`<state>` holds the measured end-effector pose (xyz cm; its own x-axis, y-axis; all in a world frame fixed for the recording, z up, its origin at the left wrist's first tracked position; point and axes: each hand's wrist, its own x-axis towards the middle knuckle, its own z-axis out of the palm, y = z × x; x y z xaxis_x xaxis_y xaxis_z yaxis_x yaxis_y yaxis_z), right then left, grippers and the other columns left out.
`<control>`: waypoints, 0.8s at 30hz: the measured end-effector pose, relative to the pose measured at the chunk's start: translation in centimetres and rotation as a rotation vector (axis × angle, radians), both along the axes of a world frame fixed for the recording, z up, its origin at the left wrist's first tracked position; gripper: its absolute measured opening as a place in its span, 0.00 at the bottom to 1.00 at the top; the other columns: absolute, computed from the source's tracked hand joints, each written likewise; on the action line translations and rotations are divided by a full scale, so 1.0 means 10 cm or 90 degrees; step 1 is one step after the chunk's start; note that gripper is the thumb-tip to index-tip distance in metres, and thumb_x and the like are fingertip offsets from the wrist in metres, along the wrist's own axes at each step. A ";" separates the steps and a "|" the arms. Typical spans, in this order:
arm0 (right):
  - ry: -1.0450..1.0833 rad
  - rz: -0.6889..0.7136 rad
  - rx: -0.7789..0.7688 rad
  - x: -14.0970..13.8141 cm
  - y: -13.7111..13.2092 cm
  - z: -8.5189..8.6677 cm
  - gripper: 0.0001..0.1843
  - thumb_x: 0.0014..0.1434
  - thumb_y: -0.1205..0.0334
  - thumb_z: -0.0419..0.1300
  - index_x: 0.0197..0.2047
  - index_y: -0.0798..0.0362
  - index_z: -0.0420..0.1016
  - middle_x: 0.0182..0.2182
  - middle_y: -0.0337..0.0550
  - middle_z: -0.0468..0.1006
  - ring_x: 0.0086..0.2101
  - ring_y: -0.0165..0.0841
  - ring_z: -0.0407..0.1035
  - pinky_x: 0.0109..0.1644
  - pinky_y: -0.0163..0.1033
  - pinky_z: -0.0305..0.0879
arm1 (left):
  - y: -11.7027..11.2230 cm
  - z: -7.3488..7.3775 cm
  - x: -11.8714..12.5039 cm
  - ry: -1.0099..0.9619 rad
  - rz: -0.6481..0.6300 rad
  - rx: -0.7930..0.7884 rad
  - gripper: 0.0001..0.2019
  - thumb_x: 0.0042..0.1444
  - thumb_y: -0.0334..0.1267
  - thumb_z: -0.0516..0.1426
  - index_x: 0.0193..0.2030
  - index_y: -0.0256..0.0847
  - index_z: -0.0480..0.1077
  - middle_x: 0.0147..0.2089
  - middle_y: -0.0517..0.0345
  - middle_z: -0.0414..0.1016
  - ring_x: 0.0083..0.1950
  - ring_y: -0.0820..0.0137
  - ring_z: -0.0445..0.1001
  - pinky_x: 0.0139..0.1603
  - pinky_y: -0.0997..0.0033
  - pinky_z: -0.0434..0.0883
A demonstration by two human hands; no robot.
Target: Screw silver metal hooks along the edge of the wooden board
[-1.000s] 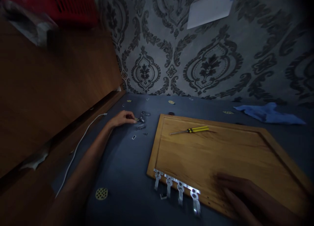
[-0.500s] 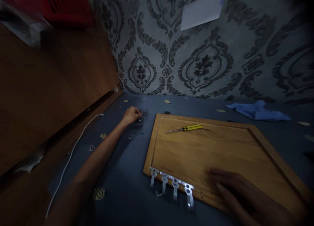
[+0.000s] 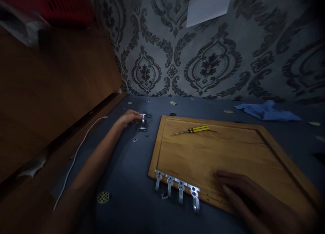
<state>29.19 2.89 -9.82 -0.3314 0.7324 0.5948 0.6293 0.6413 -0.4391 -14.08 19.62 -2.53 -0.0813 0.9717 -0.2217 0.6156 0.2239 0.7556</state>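
My left hand [image 3: 130, 117] reaches far out over the blue floor to a small heap of metal hardware [image 3: 142, 125]. Its fingertips pinch one small metal piece at the top of the heap. My right hand [image 3: 238, 190] lies flat, fingers spread, on the near part of a wooden cabinet door [image 3: 223, 156]. A metal bracket strip [image 3: 177, 188] with several hanging tabs sits on the door's near left edge. A yellow-handled screwdriver [image 3: 191, 130] lies on the door's far part, apart from both hands.
A white cable [image 3: 76, 156] runs along the floor beside a brown wooden cabinet side [image 3: 50, 91]. A blue cloth [image 3: 266, 111] lies by the patterned wall. Small screws and round yellow dotted discs [image 3: 103, 196] are scattered on the floor.
My left hand closed over the hardware heap, then drew back slightly with a small metal piece pinched at its fingertips. The right hand stayed flat on the door.
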 end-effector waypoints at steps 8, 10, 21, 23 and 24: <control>0.030 0.004 -0.016 -0.03 0.00 0.06 0.18 0.71 0.44 0.55 0.45 0.45 0.81 0.43 0.44 0.87 0.41 0.40 0.84 0.44 0.40 0.84 | 0.03 0.08 -0.07 -0.037 -0.033 -0.089 0.18 0.69 0.44 0.62 0.60 0.38 0.72 0.59 0.47 0.76 0.54 0.60 0.79 0.53 0.53 0.80; 0.036 0.004 -0.004 -0.04 0.00 0.08 0.18 0.71 0.44 0.55 0.44 0.45 0.81 0.42 0.44 0.87 0.40 0.39 0.84 0.44 0.40 0.84 | 0.00 0.11 -0.10 -0.047 -0.052 -0.104 0.17 0.69 0.44 0.62 0.60 0.38 0.72 0.59 0.48 0.76 0.54 0.60 0.79 0.53 0.53 0.80; 0.029 -0.001 0.013 -0.07 0.00 0.11 0.17 0.71 0.44 0.54 0.45 0.43 0.81 0.43 0.41 0.87 0.39 0.39 0.84 0.44 0.42 0.84 | -0.35 0.08 -0.32 -0.074 -0.148 -0.113 0.14 0.70 0.44 0.61 0.55 0.36 0.73 0.50 0.52 0.78 0.44 0.67 0.80 0.43 0.63 0.81; 0.024 0.002 0.025 -0.09 0.01 0.15 0.18 0.72 0.44 0.53 0.45 0.43 0.81 0.42 0.42 0.87 0.38 0.38 0.84 0.43 0.41 0.84 | -0.41 0.08 -0.34 -0.067 -0.164 -0.126 0.13 0.70 0.43 0.61 0.53 0.36 0.74 0.47 0.54 0.78 0.40 0.69 0.79 0.40 0.66 0.80; 0.019 0.005 0.030 -0.09 0.01 0.17 0.18 0.72 0.44 0.53 0.45 0.43 0.81 0.42 0.42 0.87 0.38 0.38 0.84 0.42 0.39 0.84 | -0.44 0.09 -0.35 -0.064 -0.172 -0.133 0.12 0.70 0.43 0.61 0.52 0.36 0.74 0.45 0.55 0.78 0.38 0.70 0.79 0.38 0.67 0.80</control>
